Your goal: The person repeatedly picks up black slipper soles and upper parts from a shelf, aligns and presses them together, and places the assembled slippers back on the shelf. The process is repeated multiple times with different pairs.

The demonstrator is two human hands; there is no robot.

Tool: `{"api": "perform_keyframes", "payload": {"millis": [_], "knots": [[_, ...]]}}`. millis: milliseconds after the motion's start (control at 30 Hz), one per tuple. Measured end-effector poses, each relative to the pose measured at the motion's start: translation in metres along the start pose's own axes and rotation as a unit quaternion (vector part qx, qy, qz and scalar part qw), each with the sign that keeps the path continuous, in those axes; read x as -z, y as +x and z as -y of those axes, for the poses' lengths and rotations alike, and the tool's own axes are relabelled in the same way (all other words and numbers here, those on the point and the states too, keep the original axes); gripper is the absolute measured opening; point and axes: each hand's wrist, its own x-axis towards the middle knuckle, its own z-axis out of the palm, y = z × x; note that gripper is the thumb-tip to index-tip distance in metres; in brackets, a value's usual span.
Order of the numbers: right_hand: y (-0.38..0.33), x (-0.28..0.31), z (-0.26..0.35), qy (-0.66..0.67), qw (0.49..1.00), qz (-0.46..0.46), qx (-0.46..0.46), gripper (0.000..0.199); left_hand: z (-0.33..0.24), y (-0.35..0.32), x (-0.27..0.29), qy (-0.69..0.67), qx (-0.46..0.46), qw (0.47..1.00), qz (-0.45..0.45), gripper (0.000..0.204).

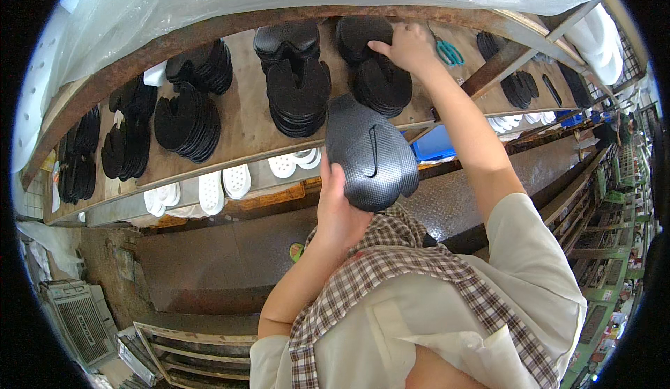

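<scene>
Raised in front of my body, my left hand (pixel 340 204) grips glossy black textured shoe upper pieces (pixel 370 158) by their left side. A curved outline marks the top one, and the right edge looks layered. My right hand (pixel 413 45) reaches to the back of the shelf, at the right side of a stack of black shoe upper pieces (pixel 361 34). Its thumb lies on the top piece and the other fingers are curled, partly hidden. Just in front of it stands another black stack (pixel 383 85). Scissors with teal handles (pixel 449 52) lie right of this hand.
More black stacks (pixel 299 96) line the wooden shelf (pixel 241 61) to the left. A rusty metal frame (pixel 209 27) crosses above it, with plastic sheeting over that. White perforated clogs (pixel 237 181) and a blue bin (pixel 433 143) sit below. A slanting metal brace (pixel 492 71) stands right of my forearm.
</scene>
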Motion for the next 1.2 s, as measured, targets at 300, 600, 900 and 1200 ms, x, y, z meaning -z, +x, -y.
{"api": "perform_keyframes", "payload": {"millis": [300,600,900,1200], "knots": [[-0.155,0.111,0.018,0.211,0.874,0.022,0.438,0.067,-0.002,0.028,-0.005,-0.040,-0.101,0.986,0.129,0.046],[-0.175,0.117,0.011,0.157,0.872,0.069,0.459,0.064,0.001,0.026,-0.010,-0.003,-0.069,0.993,0.095,0.044],[-0.107,0.106,-0.037,0.258,0.913,-0.026,0.314,0.062,-0.002,-0.013,-0.003,0.025,0.025,0.999,0.004,0.046],[-0.099,0.042,-0.036,0.230,0.926,-0.023,0.298,0.083,-0.007,-0.022,0.001,0.049,-0.016,0.999,-0.013,0.050]]}}
